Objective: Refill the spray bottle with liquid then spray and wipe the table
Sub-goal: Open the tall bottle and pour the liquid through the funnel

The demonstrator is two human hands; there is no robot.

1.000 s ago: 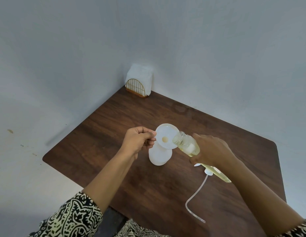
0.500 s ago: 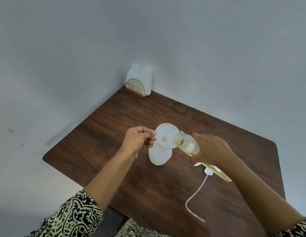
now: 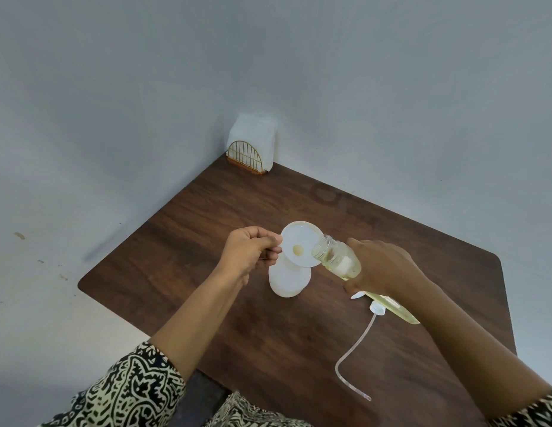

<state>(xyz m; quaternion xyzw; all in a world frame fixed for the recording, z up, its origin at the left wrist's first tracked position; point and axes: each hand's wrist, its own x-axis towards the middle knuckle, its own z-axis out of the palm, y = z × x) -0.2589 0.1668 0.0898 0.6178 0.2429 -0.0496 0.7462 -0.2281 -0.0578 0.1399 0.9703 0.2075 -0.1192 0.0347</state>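
Obs., head view. Compared with the frames of the last second we see almost no change: both hands hold the same posture and the bottle's tilt is unaltered. We read this as a steady pour in progress, not a new step.

Left hand [image 3: 253,254]: fingers curled, pinching the rim of the white funnel [image 3: 300,246], which sits in the neck of the white spray bottle [image 3: 288,280]. The spray bottle stands upright mid-counter [image 3: 182,257].

Right hand [image 3: 388,269]: wrapped round the clear refill bottle [image 3: 337,260], tilted with its open mouth over the funnel's right edge. Pale yellow liquid shows inside it, and a small yellowish patch lies at the funnel throat. We cannot make out a stream.

The spray head [image 3: 376,309] with its dip tube [image 3: 350,352] lies on the counter, partly under the right forearm. A napkin holder [image 3: 248,157] stands in the far corner.

Judgement: refill under way; fill level hidden by the opaque bottle. Recapping, spraying and wiping remain.
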